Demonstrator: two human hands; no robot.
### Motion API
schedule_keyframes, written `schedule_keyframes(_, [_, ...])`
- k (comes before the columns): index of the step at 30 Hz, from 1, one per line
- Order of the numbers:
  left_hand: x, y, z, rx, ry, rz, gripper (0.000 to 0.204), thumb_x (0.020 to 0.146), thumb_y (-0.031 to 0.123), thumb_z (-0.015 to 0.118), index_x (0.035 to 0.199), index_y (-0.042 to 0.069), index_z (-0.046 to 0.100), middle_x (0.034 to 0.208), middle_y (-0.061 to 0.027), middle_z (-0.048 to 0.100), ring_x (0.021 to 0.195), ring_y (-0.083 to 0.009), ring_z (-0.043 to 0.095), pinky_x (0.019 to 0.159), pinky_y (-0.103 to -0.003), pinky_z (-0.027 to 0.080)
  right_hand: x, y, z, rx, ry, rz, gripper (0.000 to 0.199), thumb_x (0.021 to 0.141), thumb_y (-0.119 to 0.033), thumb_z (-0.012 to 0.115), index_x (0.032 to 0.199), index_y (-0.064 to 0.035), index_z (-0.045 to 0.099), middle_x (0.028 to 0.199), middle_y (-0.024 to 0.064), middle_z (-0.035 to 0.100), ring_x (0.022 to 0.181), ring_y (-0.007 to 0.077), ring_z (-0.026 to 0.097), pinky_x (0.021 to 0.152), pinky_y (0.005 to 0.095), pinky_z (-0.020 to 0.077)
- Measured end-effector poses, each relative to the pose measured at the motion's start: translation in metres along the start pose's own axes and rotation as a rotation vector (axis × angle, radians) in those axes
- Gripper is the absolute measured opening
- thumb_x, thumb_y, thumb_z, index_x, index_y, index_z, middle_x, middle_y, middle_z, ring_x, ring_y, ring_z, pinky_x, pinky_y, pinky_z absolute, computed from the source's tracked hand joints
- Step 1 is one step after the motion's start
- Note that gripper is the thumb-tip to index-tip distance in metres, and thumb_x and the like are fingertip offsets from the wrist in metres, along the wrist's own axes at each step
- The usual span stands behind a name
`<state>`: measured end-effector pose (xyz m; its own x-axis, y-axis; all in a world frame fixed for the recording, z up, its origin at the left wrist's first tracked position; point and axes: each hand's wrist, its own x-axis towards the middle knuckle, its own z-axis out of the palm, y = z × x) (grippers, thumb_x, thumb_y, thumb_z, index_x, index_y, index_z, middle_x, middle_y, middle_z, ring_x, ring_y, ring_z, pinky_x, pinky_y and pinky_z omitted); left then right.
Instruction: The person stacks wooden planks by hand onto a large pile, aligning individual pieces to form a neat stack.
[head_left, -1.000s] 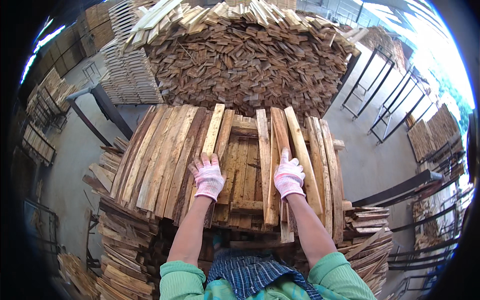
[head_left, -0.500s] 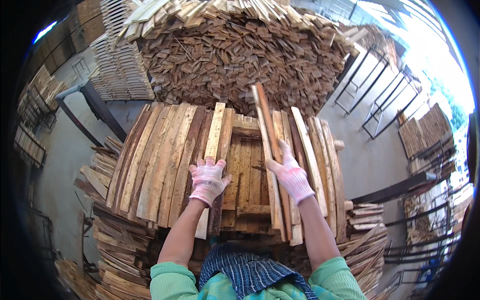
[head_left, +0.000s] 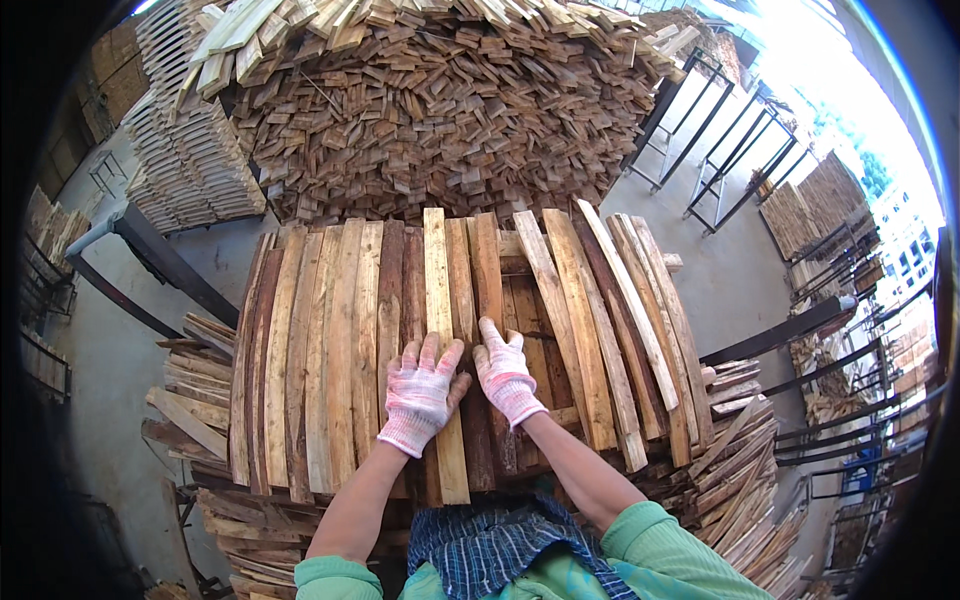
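My left hand [head_left: 420,392], in a white and pink knit glove, lies flat with fingers apart on a pale wooden slat [head_left: 437,270] and the brown ones beside it. Close to its right, my right hand [head_left: 506,372], gloved alike, is closed over a reddish-brown slat [head_left: 488,265], its fingers at the slat's right edge. That slat lies against the left-hand row, beside a gap [head_left: 525,300] showing crosswise and lengthwise boards underneath. On the gap's other side, more slats [head_left: 570,320] run side by side, some slightly fanned. The undersides of both hands are hidden.
A large heap of short wood pieces [head_left: 430,120] rises beyond the stack. Neatly layered slats [head_left: 185,165] stand at far left, dark metal frames [head_left: 735,165] at far right. Dark bars [head_left: 180,265] flank the stack on either side. Loose slats [head_left: 255,540] are piled low at near left.
My right hand has moved left with a reddish-brown slat, setting it by the left row. The gap has narrowed from its left side. My left hand still rests on the slats.
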<state>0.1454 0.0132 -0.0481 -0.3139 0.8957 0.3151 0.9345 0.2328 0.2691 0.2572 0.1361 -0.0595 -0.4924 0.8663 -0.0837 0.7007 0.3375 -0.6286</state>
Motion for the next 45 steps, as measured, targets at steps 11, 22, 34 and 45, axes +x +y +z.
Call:
schedule_keyframes(11, [0.004, -0.001, -0.005, 0.108, -0.147, 0.043, 0.065, 0.087, 0.051, 0.064, 0.144, 0.021, 0.053, 0.150, -0.0087, 0.047, 0.137, -0.0328, 0.043, 0.101, -0.055, 0.035, 0.003, 0.016, 0.007, 0.076, -0.077, -0.143, 0.064, 0.099, -0.034, 0.056, 0.156, -0.0178, 0.030, 0.143, 0.0397, 0.035, 0.118, 0.0556, 0.054, 0.099, 0.0512, 0.0493])
schedule_keyframes(22, [0.007, 0.007, -0.004, 0.162, -0.214, 0.045, 0.065, 0.087, 0.055, 0.063, 0.143, 0.022, 0.055, 0.153, -0.0090, 0.045, 0.139, -0.0339, 0.040, 0.104, -0.055, 0.034, -0.004, 0.005, -0.006, -0.058, -0.172, -0.110, 0.065, 0.099, -0.042, 0.054, 0.156, -0.0237, 0.029, 0.150, 0.0397, 0.028, 0.120, 0.0566, 0.051, 0.095, 0.0558, 0.0505])
schedule_keyframes(34, [0.078, 0.083, -0.043, -0.052, -0.454, -0.058, 0.064, 0.092, 0.052, 0.061, 0.140, 0.011, 0.056, 0.151, -0.0189, 0.046, 0.140, -0.0363, 0.043, 0.115, -0.053, 0.034, 0.024, 0.102, -0.159, -0.302, -0.137, 0.287, 0.090, 0.091, -0.062, 0.060, 0.158, -0.0146, 0.024, 0.143, 0.0285, 0.044, 0.126, 0.0444, 0.054, 0.104, 0.0517, 0.0452])
schedule_keyframes(45, [0.139, 0.208, 0.113, -0.556, -0.253, -0.862, 0.093, 0.090, 0.045, 0.069, 0.159, 0.011, 0.016, 0.146, -0.0390, 0.031, 0.128, -0.0510, 0.047, 0.104, -0.050, 0.046, 0.046, 0.171, -0.162, 0.012, -0.176, 0.070, 0.073, 0.101, -0.052, 0.048, 0.156, -0.0081, 0.031, 0.142, 0.0285, 0.052, 0.130, 0.0422, 0.052, 0.108, 0.0463, 0.0412])
